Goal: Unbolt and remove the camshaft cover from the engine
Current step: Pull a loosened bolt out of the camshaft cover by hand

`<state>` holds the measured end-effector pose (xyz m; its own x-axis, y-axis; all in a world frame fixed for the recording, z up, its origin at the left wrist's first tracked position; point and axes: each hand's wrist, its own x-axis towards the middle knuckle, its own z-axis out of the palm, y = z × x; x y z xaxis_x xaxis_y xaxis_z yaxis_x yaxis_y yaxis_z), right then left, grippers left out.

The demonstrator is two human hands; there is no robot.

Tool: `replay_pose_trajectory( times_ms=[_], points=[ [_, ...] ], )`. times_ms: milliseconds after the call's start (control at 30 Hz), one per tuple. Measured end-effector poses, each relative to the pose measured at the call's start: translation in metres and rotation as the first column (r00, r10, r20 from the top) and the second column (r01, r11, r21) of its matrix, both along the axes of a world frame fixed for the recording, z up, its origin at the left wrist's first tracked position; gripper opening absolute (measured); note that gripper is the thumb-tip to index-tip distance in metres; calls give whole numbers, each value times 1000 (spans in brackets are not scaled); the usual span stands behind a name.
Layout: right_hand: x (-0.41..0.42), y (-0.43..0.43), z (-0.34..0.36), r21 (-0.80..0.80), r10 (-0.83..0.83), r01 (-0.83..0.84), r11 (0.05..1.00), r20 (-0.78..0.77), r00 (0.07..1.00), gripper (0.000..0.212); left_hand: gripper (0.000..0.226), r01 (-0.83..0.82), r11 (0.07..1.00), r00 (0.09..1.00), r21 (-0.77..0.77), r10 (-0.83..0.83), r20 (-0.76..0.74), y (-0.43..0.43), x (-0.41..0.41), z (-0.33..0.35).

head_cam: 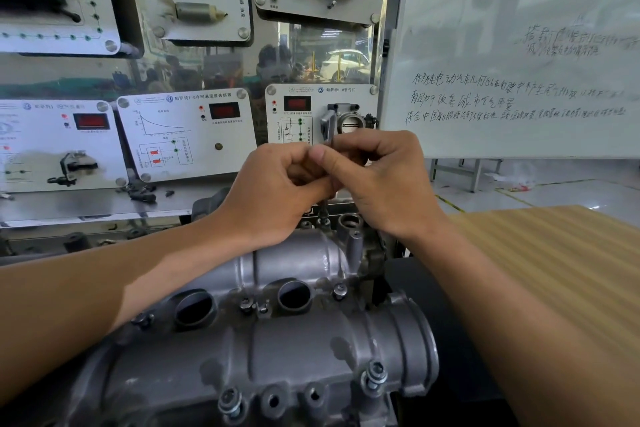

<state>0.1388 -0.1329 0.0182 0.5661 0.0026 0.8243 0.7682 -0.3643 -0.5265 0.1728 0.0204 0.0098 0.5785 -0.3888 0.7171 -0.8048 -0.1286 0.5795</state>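
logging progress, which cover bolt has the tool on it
The far-end bolt, directly below the left hand and right hand, where the thin tool comes down. Nearer bolts have nothing on them.

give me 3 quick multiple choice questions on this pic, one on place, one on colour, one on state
1. Where are the left hand and right hand?
A) over the far end of the cover
B) over its near end
C) off to its left

2. What colour is the cover?
A) red
B) grey
C) yellow

3. What are the hands doing?
A) lying flat and open
B) hanging idle
C) gripping a thin tool together

Answers:
1 A, they meet above the cover's far end.
2 B, it is bare grey metal.
3 C, the fingers curl round the tool, whose shaft drops toward the cover.
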Motion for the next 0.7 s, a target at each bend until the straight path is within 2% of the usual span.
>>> replay_pose_trajectory(
  times_ms=[100,267,367,467,567,633,700],
  points=[
    [0,1,0,51,4,-3,999,-15,1000,7,18,18,1000,999,-1,-18,-29,0,1,0],
    [1,1,2,-105,-17,11,994,-59,998,20,17,83,992,994,95,-75,-84,4,3,3],
    [0,2,2,-156,-50,38,987,-73,996,22,17,57,991,997,118,-51,-54,5,3,3],
    [0,3,2,-118,-26,25,993,-12,1000,19,11,18,996,1000,83,-18,0,3,1,3],
    [1,4,2,-22,-7,7,1000,29,1000,13,18,-9,998,1000,59,8,11,2,1,3],
    [2,4,1,9,-5,5,1000,25,1000,16,25,-11,997,1000,71,12,-16,4,3,3],
    [2,6,2,-30,-8,8,1000,-1,1000,23,17,11,994,999,106,-8,-32,6,4,5]
  ],
)
